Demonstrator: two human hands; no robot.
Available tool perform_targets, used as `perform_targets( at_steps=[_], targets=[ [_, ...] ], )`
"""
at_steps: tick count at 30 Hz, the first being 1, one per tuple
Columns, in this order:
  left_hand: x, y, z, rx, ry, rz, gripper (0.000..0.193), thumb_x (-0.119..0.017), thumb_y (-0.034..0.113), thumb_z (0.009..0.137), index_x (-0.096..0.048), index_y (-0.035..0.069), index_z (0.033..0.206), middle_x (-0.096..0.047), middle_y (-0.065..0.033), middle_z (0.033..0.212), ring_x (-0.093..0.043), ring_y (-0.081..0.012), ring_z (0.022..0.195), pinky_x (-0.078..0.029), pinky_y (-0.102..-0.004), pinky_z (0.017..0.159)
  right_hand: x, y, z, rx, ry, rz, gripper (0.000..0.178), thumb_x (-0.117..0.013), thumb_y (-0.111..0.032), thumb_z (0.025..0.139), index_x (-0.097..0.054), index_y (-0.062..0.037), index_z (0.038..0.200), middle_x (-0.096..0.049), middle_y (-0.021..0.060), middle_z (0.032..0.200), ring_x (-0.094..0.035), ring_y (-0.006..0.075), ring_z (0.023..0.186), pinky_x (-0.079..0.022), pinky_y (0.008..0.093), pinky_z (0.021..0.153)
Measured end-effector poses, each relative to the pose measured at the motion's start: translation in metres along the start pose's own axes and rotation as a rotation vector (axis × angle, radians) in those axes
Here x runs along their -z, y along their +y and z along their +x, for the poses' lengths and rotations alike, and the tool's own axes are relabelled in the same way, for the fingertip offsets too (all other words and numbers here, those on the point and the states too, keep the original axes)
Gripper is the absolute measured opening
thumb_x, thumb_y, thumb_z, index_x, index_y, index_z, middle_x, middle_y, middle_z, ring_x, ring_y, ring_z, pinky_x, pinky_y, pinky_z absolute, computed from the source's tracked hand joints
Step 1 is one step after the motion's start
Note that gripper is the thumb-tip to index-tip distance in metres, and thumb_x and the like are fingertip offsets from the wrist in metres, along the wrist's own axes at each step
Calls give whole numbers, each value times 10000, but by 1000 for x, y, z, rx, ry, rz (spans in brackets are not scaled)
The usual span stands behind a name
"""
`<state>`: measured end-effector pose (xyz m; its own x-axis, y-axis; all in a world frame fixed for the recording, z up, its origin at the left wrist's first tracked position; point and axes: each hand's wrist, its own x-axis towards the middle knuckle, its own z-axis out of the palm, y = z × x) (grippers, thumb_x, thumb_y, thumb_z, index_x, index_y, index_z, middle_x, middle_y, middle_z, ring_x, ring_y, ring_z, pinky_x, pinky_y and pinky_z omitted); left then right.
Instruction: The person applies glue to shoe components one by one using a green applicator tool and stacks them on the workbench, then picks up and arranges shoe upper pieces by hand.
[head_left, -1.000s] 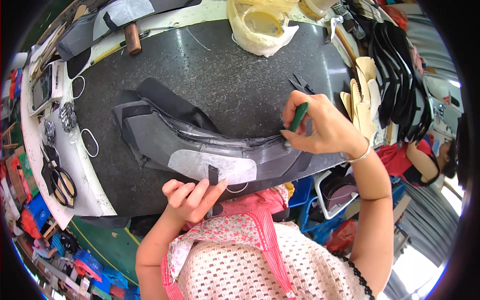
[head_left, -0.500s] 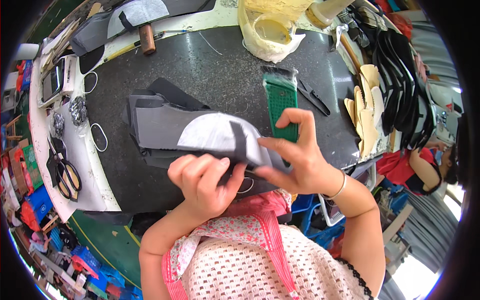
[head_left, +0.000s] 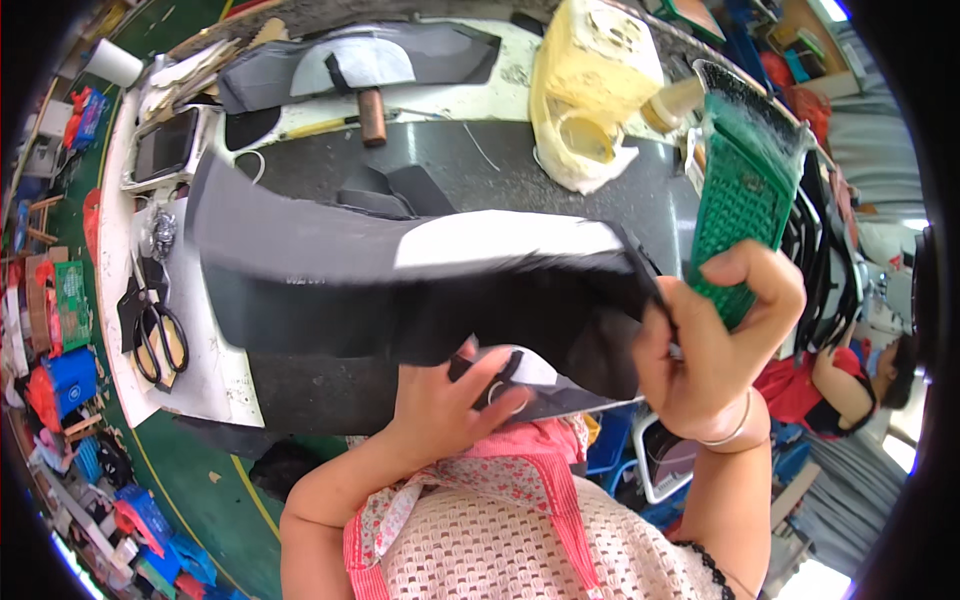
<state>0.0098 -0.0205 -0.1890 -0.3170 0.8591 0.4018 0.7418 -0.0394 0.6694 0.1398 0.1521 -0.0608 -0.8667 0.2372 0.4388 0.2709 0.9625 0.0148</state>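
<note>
the right hand (head_left: 718, 352) has its grip clamped on the brush (head_left: 743, 205), tipped up likely to clear the panel (head_left: 400, 308); the left hand's (head_left: 448, 405) grip i cannot tell.

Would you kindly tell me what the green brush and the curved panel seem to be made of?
Green brush: probably moulded plastic with a textured finish, judging by its regular raised grid.
Curved panel: perhaps synthetic leather or coated fabric, matt grey and black, sheet-like; blur leaves this open.
</note>
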Motion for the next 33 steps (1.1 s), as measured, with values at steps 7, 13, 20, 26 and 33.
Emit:
perform_targets(
  at_steps=[7,13,20,26,33],
  targets=[
    [54,-63,31,714,485,-1480,337,-530,-5,917,-499,-3,1252,-613,-147,1180,-657,-232,1020,-590,-350,802,-111,-21,29,263,196,189,265,-658,-104,696,-645,-12,943,-537,106,1087,-519,288,1022,-400,432,886],
    [75,-191,126,474,317,-1434,88,-583,-69,865,-612,-96,944,-668,-199,1027,-686,-260,944,-602,-387,795,-197,10,113,141,214,114,272,-599,-113,732,-567,2,976,-489,139,1059,-502,313,1019,-405,425,894],
    [72,-250,157,716,320,-937,218,-688,17,846,-598,-87,1016,-671,-148,983,-671,-206,921,-577,-364,809,-239,11,146,108,108,134,356,-625,-14,698,-545,39,1041,-432,211,1205,-459,349,1113,-404,442,937],
    [66,-174,108,529,544,161,802,-821,215,761,-341,-53,1345,-482,-39,801,-470,-133,673,-441,-299,640,-121,58,90,-214,371,540,242,-692,31,774,-641,-47,997,-676,123,816,-661,271,708,-529,335,689],
    [5,-34,11,-494,-122,24,283,-667,299,826,-639,154,1067,-578,2,1082,-519,-156,1018,-397,-334,843,-114,98,42,-265,-65,306,131,-652,-88,860,-584,19,829,-635,191,731,-633,343,664,-476,408,609]
  ],
)
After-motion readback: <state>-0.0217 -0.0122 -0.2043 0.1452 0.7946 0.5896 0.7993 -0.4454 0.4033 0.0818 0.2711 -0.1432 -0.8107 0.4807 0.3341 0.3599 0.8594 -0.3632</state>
